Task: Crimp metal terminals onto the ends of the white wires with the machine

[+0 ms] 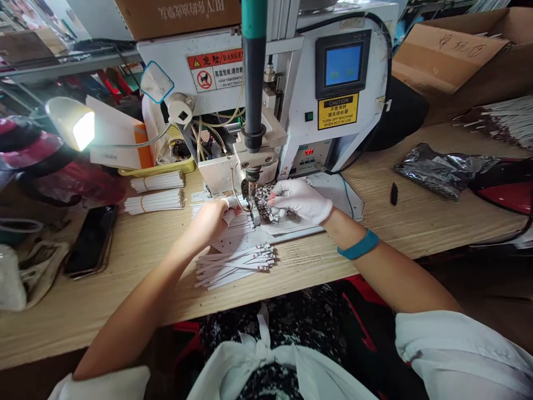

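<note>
My left hand (214,218), with white coverings on some fingers, is closed at the left side of the machine head (252,172); what its fingers pinch is too small to make out. White strips (241,223) lie beside and below its fingertips. My right hand (302,201), in a white glove with bare reddish fingertips, is closed just right of the machine head, over a pile of small dark and metallic parts (266,205). Whatever it pinches is hidden. A loose heap of white strips (233,266) lies on the table in front of the machine plate.
Two banded strip bundles (156,201) and a black phone (91,240) lie at left, near a lit lamp (77,123). At right are a black plastic bag (445,169), a small black piece (393,194), more strips (508,119) and a cardboard box (449,58).
</note>
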`<state>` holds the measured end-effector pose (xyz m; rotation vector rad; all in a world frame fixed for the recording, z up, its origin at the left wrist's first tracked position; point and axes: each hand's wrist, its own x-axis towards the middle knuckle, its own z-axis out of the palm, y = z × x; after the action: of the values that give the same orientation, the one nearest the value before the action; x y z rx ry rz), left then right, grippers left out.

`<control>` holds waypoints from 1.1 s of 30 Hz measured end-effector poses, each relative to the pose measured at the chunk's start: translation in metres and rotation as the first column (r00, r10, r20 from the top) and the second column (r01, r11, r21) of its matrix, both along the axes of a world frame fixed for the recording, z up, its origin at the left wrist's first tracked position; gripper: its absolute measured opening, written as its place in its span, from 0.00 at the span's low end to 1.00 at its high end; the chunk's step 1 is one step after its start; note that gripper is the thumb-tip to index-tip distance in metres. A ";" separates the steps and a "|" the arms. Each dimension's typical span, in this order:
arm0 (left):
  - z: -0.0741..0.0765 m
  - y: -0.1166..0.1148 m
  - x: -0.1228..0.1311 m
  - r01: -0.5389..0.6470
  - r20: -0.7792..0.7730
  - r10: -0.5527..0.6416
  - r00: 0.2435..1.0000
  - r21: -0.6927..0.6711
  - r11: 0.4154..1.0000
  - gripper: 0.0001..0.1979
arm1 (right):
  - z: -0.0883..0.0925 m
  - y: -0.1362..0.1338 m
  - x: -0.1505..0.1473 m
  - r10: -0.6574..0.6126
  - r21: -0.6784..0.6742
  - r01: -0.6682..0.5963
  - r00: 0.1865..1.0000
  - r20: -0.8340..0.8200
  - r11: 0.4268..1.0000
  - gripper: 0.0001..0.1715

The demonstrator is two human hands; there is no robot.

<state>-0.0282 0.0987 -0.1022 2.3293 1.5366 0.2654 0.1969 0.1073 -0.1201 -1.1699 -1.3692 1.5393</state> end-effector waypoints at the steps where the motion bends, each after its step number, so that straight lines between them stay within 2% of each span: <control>1: 0.002 0.000 -0.001 0.021 0.010 -0.021 1.000 -0.002 1.000 0.13 | -0.001 0.001 0.000 0.003 -0.024 -0.003 1.000 -0.012 1.000 0.11; 4: 0.006 0.001 -0.003 0.060 0.058 -0.058 0.997 -0.026 0.998 0.11 | -0.005 0.005 -0.002 -0.038 -0.034 0.038 0.999 -0.021 0.999 0.08; 9: 0.005 0.006 -0.003 0.082 0.212 -0.031 0.977 -0.236 0.968 0.18 | -0.010 0.007 -0.005 -0.128 -0.072 0.117 0.977 -0.169 0.990 0.08; 15: 0.001 0.014 -0.005 0.149 0.382 0.003 0.924 -0.367 0.918 0.18 | -0.005 0.003 -0.010 -0.005 -0.110 -0.010 0.992 -0.130 0.994 0.14; 18: 0.001 0.017 -0.005 0.134 0.408 0.059 0.911 -0.428 0.894 0.17 | 0.000 0.007 -0.013 0.080 -0.115 -0.088 0.994 -0.068 0.989 0.12; 23: 0.003 0.019 -0.004 0.148 0.438 0.081 0.895 -0.464 0.873 0.15 | 0.002 0.014 -0.016 0.232 -0.127 -0.231 0.973 -0.011 0.965 0.07; 28: -0.001 0.017 0.000 0.117 0.460 0.132 0.878 -0.474 0.873 0.16 | 0.003 0.012 -0.022 0.198 -0.141 -0.197 0.980 -0.003 0.970 0.06; 33: 0.001 0.015 0.005 0.150 0.500 0.132 0.856 -0.486 0.861 0.15 | 0.005 0.009 -0.027 0.144 -0.131 -0.138 0.989 0.032 0.982 0.08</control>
<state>-0.0233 0.1135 -0.1011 1.6614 1.1429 0.3912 0.1695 0.1160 -0.1148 -1.2104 -1.4241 1.7340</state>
